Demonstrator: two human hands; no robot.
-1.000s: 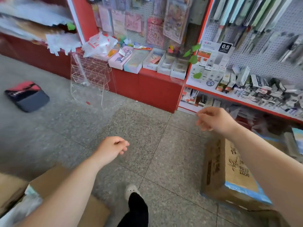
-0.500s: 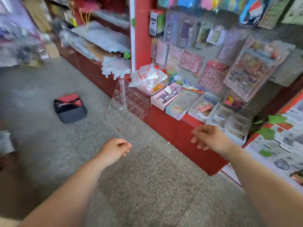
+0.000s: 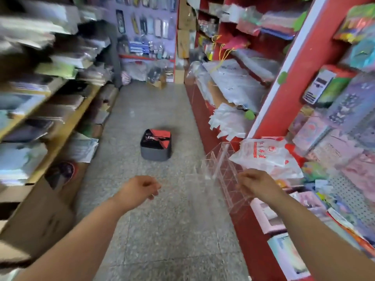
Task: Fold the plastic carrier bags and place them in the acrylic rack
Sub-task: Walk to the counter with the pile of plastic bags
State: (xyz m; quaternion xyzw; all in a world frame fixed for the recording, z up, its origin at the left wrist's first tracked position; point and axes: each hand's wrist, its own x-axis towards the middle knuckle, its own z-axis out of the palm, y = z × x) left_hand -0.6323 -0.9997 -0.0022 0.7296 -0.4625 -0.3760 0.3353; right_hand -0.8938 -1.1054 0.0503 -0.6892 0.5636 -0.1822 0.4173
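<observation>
Carrier bags (image 3: 267, 157) blurred beside acrylic rack (image 3: 221, 169) | left hand (image 3: 140, 186) slack, empty | right hand (image 3: 256, 182) unclear

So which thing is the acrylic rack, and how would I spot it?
Follow the red shelving unit along the aisle's right side to the white carrier bag with red print. The acrylic rack stands just left of it, by the right hand. It alone is see-through, a grid of clear compartments.

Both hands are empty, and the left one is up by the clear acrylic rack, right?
Not quite: both are empty, but the right hand is the one by the acrylic rack; the left hand hangs over the floor. The head view shows it.
</observation>
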